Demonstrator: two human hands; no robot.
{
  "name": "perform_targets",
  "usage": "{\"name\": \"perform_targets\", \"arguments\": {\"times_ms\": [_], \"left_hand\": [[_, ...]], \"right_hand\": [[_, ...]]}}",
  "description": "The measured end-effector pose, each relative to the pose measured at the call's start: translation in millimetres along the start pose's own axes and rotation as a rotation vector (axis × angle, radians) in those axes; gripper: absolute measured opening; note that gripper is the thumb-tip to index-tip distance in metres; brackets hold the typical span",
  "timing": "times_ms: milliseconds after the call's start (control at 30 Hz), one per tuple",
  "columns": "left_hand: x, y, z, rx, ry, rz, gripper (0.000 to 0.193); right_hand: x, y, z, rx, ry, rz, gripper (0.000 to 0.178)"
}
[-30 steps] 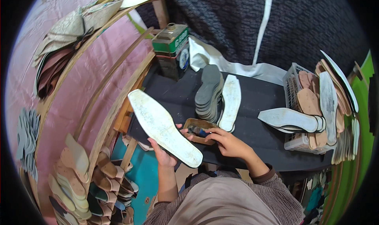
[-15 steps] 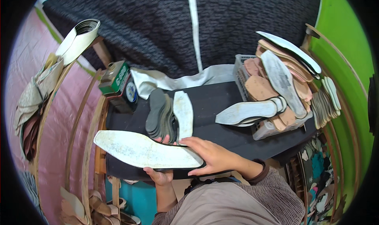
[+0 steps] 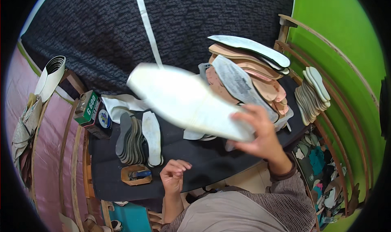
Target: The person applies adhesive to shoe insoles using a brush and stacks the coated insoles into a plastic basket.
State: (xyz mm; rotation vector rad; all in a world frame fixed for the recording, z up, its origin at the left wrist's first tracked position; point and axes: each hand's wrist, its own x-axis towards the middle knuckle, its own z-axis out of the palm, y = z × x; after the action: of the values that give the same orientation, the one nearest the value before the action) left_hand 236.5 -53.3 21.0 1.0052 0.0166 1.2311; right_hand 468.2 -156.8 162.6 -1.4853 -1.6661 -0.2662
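A large white shoe-sole piece [image 3: 179, 95], blurred by motion, is raised above the table by my right hand [image 3: 260, 132], which grips its right end. Its far end points to the upper left, and it hides part of the pieces behind it. My left hand [image 3: 173, 175] is over the table's front edge, fingers half bent, with nothing in it. Beyond that hand stand a fanned stack of grey soles [image 3: 131, 140] and a narrow pale sole stack [image 3: 152, 138]. A small wooden tray [image 3: 126, 177] with a blue-handled object [image 3: 140, 174] lies to its left.
A heap of tan, grey and white soles [image 3: 244, 65] fills a crate at the back right. Farther right leans a row of soles [image 3: 309, 95] by wooden rails. A green-and-black tin [image 3: 91, 114] stands at the left. White cloth [image 3: 122, 105] lies along the back of the black table [image 3: 191, 162].
My right hand has lifted the white sole piece up and to the right. My left hand has let go of it. The view has turned right, and the small tray now shows.
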Motion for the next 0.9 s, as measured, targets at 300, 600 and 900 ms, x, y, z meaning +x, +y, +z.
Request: {"name": "perform_targets", "arguments": {"times_ms": [300,600,900], "left_hand": [[-25.9,-47.6,14.2,0.126,0.088,-0.093,0.026],[-39.6,-71.0,43.4,0.157,0.173,-0.131,0.025],[-48.4,-73.5,52.6,0.155,0.216,-0.145,0.022]], "right_hand": [[47.9,92.6,-109.7,-0.415,0.384,0.023,0.045],[82.2,155.2,-123.7,-0.455,0.099,0.136,0.042],[100.2,163.0,-112.9,-0.515,-0.055,0.205,0.047]]}}
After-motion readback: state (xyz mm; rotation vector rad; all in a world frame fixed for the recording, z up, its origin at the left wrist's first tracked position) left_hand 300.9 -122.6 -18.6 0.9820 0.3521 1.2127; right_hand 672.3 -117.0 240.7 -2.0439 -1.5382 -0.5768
